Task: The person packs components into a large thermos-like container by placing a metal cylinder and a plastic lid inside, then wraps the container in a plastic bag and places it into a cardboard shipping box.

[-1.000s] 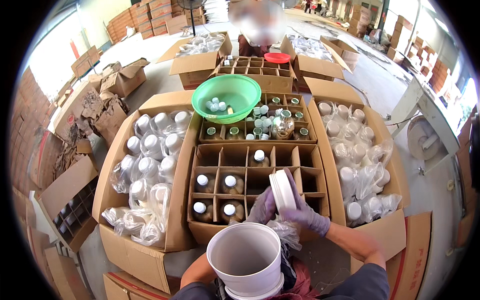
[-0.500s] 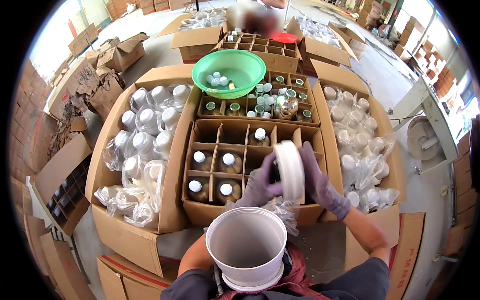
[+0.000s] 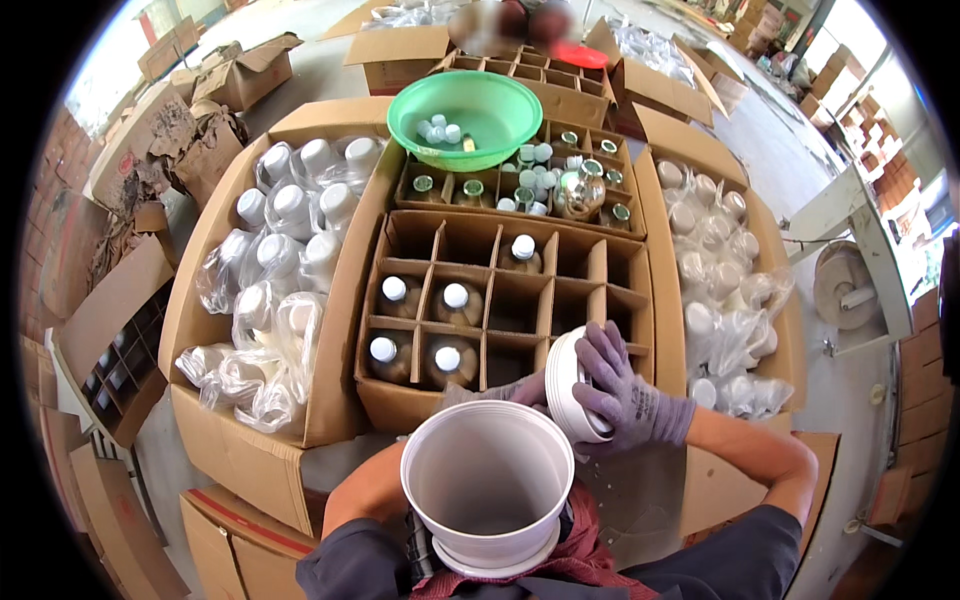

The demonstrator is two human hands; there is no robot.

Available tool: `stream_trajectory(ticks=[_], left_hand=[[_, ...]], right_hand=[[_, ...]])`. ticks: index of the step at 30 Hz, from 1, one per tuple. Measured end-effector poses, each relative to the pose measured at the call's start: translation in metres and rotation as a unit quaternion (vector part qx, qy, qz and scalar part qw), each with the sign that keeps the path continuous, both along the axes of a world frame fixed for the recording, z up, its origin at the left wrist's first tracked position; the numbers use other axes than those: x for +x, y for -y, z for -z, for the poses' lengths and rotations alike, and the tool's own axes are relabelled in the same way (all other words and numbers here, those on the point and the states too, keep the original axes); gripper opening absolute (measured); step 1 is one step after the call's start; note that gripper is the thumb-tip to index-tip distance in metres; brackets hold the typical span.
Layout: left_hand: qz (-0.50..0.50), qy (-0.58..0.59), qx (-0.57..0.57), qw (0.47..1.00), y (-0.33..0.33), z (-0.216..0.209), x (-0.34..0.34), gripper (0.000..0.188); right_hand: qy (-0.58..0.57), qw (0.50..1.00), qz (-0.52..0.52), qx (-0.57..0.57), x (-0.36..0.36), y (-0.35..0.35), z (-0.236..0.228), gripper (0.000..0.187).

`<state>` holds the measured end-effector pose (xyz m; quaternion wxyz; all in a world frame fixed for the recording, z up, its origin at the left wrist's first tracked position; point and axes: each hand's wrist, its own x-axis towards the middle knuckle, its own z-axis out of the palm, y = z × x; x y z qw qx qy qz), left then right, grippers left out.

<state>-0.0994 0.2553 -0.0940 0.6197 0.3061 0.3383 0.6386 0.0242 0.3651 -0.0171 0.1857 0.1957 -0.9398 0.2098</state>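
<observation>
Both my hands wear purple-grey gloves. My right hand point(image 3: 628, 398) has its fingers bent over the open face of a stack of white plastic saucers point(image 3: 565, 385), which is tilted on edge. At the stack's left side my left hand point(image 3: 522, 390) grips it; the pot's rim and the stack hide much of this hand. Close below, in front of my body, stands a tall white plastic pot point(image 3: 488, 480), its mouth facing up and a saucer-like base under it. Behind my hands is a divided cardboard box point(image 3: 400, 400) with several white-capped bottles point(image 3: 457, 296) in its cells.
Boxes of white containers in clear plastic point(image 3: 290, 205) flank the divided box on the left and right point(image 3: 715, 230). Beyond it, a green basin point(image 3: 465, 150) holding small caps rests on another box beside a clear jar point(image 3: 585, 190). A person is farther back.
The saucer stack has come lower and tilted, its open face now toward my right hand. My right fingers have moved from upright beside it to bent over it. Clear plastic below is no longer visible.
</observation>
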Motion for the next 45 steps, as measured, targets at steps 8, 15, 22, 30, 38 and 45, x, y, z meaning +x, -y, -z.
stream_trajectory(ticks=[8, 15, 22, 30, 38, 45], left_hand=[[-0.176, -0.248, 0.098, 0.948, -0.005, -0.019, -0.022, 0.065], [-0.124, -0.741, 0.126, 0.648, -0.012, -0.025, -0.049, 0.079], [-0.099, 0.078, -0.069, 0.99, -0.017, 0.0, -0.051, 0.05], [-0.194, -0.721, 0.106, 0.657, -0.007, 0.001, -0.043, 0.057], [-0.356, -0.283, 0.047, 0.889, 0.013, -0.049, -0.076, 0.05], [-0.342, -0.11, -0.06, 0.931, 0.038, -0.012, -0.09, 0.04]], right_hand=[[0.257, 0.712, 0.124, -0.641, -0.008, -0.004, 0.007, 0.095], [0.275, 0.431, 0.068, -0.857, -0.019, -0.03, 0.013, 0.081], [-0.069, 0.945, 0.318, -0.047, -0.01, 0.028, 0.035, 0.086], [0.053, 0.89, 0.37, -0.26, -0.022, 0.0, 0.025, 0.074], [0.067, 0.665, 0.143, -0.73, -0.038, -0.02, 0.016, 0.067], [-0.089, 0.957, 0.259, -0.095, -0.08, 0.001, 0.014, 0.06]])
